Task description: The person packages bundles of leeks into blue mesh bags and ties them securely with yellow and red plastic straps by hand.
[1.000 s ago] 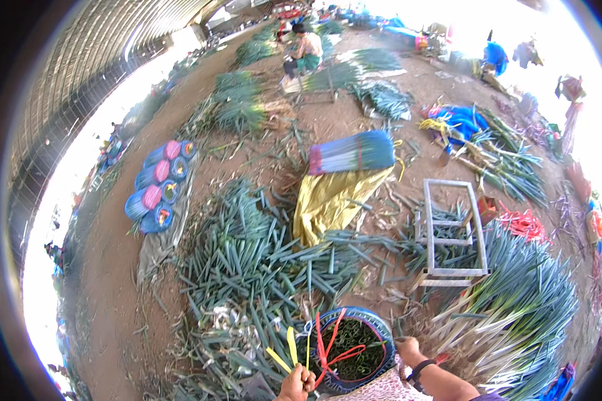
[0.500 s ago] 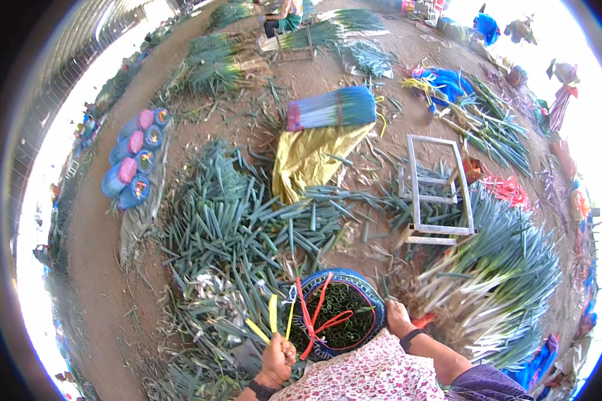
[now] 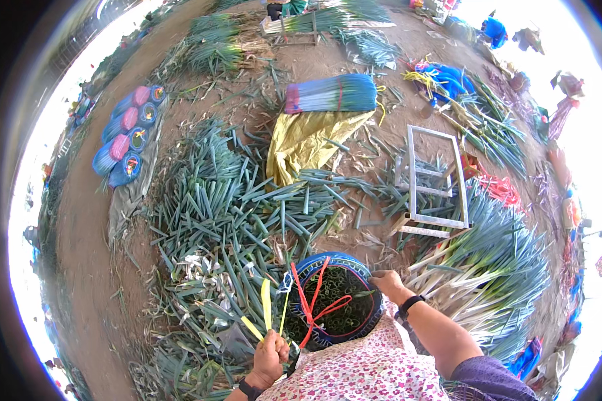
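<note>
Upright against my floral apron stands a blue bag of green onions, its round top showing packed, cut green leaf ends. A patterned blue band runs round its rim, and a red ribbon lies looped and crossed over the top. Lower left of the bag, my left hand is closed round a yellow strap whose ends stick up from the fist. On the bag's upper right rim rests my right hand, its fingers bent over the edge. The fingertips there are partly hidden.
Cut green leaves heap to the left and ahead. Loose long green onions lie right, beside a metal frame stool. Ahead, a wrapped bundle lies on a yellow sack. Several packed bundles lie far left; a person sits far back.
My right hand has slid farther forward along the bag's rim, and more of that forearm shows. My left hand still grips the yellow strap. The whole view has shifted slightly.
</note>
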A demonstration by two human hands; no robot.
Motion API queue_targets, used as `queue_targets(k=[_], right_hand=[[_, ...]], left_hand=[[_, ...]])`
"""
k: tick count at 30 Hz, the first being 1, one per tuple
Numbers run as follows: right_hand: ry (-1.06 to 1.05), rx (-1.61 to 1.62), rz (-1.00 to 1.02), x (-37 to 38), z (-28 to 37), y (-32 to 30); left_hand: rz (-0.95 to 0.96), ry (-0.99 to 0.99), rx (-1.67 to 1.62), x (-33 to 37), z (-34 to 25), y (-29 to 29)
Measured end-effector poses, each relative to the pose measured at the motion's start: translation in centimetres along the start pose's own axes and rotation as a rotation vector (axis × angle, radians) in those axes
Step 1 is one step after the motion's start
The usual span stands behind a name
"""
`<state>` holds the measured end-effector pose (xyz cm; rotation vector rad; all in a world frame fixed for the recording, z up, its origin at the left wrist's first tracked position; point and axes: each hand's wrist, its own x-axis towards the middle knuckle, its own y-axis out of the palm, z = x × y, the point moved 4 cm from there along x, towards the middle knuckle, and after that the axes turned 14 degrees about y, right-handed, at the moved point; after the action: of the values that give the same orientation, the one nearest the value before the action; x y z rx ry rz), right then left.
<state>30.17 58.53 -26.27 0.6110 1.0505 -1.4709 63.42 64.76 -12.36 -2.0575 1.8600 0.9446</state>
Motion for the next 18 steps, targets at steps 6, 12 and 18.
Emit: queue_targets(k=[6, 12, 18], right_hand=[[-0.057, -0.09, -0.224, 0.1, -0.3, 0.9], [-0.364, -0.242, -0.309, 0.6, -1.0, 2.2], [-0.128, 0.201, -0.034, -0.5, -2.6, 2.3]], left_hand=[[-0.002, 0.001, -0.027, -0.3, 0.5, 1.0], [-0.067, 0.1, -0.1, 0.0, -0.2, 2.3], [-0.126, 0.15, -0.182, -2.0, 0.0, 0.6]])
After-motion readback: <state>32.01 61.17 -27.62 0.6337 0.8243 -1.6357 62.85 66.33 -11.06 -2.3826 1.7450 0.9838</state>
